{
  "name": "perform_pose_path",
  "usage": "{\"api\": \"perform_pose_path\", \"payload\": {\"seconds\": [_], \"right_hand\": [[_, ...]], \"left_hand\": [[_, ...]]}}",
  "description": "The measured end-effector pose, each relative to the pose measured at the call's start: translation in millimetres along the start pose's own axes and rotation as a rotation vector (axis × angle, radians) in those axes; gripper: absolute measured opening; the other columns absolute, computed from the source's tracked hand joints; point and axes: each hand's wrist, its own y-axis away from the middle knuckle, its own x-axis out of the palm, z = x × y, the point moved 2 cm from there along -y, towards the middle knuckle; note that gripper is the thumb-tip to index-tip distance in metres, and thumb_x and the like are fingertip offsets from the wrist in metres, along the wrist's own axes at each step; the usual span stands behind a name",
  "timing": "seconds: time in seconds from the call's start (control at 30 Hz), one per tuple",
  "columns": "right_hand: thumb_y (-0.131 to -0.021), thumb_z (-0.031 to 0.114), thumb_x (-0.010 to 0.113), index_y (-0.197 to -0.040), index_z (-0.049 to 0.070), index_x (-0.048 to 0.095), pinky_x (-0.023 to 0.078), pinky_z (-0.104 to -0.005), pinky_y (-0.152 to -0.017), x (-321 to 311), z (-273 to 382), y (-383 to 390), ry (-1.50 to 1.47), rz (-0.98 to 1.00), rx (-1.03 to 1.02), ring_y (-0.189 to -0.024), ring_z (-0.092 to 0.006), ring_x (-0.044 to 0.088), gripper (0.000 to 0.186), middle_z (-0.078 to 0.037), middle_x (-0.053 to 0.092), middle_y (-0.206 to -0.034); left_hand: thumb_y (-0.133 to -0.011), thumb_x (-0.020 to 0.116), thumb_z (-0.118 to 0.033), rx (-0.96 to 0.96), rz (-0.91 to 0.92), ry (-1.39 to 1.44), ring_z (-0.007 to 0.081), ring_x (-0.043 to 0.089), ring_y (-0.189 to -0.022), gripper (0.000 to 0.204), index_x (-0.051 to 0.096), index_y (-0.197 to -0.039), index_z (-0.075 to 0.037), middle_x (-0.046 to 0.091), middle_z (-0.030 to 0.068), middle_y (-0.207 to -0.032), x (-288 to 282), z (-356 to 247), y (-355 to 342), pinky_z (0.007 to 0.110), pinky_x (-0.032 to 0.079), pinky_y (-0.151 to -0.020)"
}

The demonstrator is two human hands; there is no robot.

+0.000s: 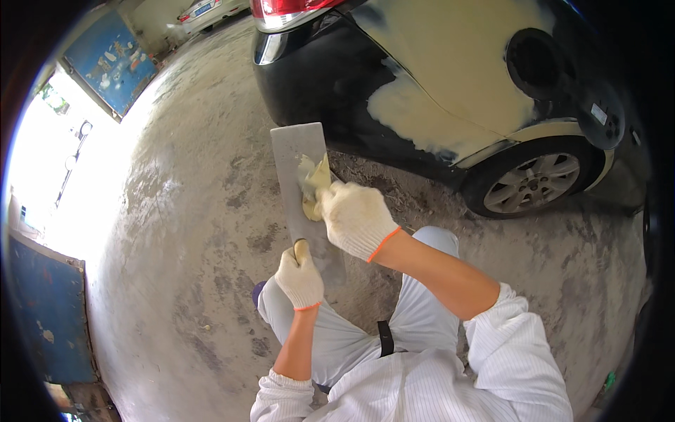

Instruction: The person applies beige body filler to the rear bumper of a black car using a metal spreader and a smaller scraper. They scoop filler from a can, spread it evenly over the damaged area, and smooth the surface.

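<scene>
My left hand (299, 278), in a white knit glove with an orange cuff, is closed on the near end of a long grey putty board (294, 151), thumb on top. Cream-yellow putty (309, 205) lies on the middle of the board. Over that putty, my gloved right hand (357, 218) is closed around a putty scraper (320, 174); its blade is smeared with the same paste, and the fingers hide its grip. Just beyond the board stands a black car (302, 77), its rear side panel coated with broad patches of cream filler (450, 63).
The car's rear wheel (534, 184) is at the right, below an open round fuel flap (601, 116). A red tail light (288, 8) sits at the top. Rough concrete floor (190, 232) spreads leftward to blue metal doors (49, 309) and a bright doorway. A white car (211, 10) stands far back.
</scene>
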Motion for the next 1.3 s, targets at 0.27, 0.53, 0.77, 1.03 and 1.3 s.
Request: {"api": "perform_pose_path", "payload": {"seconds": [0.27,0.53,0.77,1.03,1.3], "right_hand": [[-0.1,0.016,0.074,-0.124,0.009,0.077,0.062,-0.0459,-0.079,-6,1,18,-0.47,-0.265,0.128,-0.096,-0.0371,0.077,0.025,-0.016,0.079,-0.107],[-0.099,0.007,0.078,-0.133,0.003,0.075,0.063,-0.0364,-0.091,2,26,28,-0.869,-0.331,0.182,-0.105,-0.0269,0.079,0.034,-0.012,0.081,-0.12],[-0.109,0.017,0.075,-0.112,-0.006,0.08,0.045,-0.0231,-0.066,-27,21,11,-1.237,-0.308,0.445,-0.077,-0.0016,0.053,0.024,0.006,0.068,-0.087],[-0.105,0.017,0.073,-0.132,-0.002,0.074,0.059,-0.0326,-0.087,-28,-27,48,-0.941,0.017,0.592,-0.094,-0.0177,0.076,0.034,-0.014,0.082,-0.11],[-0.104,0.009,0.072,-0.129,-0.011,0.068,0.056,-0.0294,-0.088,37,-16,31,-1.359,-0.365,0.85,-0.097,-0.0118,0.067,0.033,-0.009,0.076,-0.115]], "left_hand": [[-0.101,0.078,-0.015,0.603,-0.064,-0.107,0.0277,0.066,-0.054,0.015,0.079,-0.094,-0.001,0.072,0.0146,-0.07,-45,-38,-24,0.038,0.05,-0.054],[-0.105,0.073,-0.016,0.516,-0.382,-0.022,0.0272,0.064,-0.056,0.021,0.076,-0.09,-0.002,0.071,0.014,-0.07,-66,-59,-68,0.037,0.049,-0.055],[-0.111,0.066,-0.033,-0.196,0.06,0.306,0.015,0.057,-0.078,0.046,0.071,-0.094,0.01,0.066,0.0089,-0.076,9,2,21,0.039,0.05,-0.071],[-0.113,0.063,-0.031,0.066,-0.235,0.371,0.0147,0.044,-0.068,0.044,0.056,-0.087,0.004,0.047,0.0053,-0.068,11,0,-28,0.04,0.041,-0.062],[-0.111,0.059,-0.015,0.226,-0.214,0.507,0.0207,0.047,-0.061,0.022,0.059,-0.098,0.003,0.053,0.0117,-0.07,19,-43,-5,0.04,0.041,-0.058]]}}
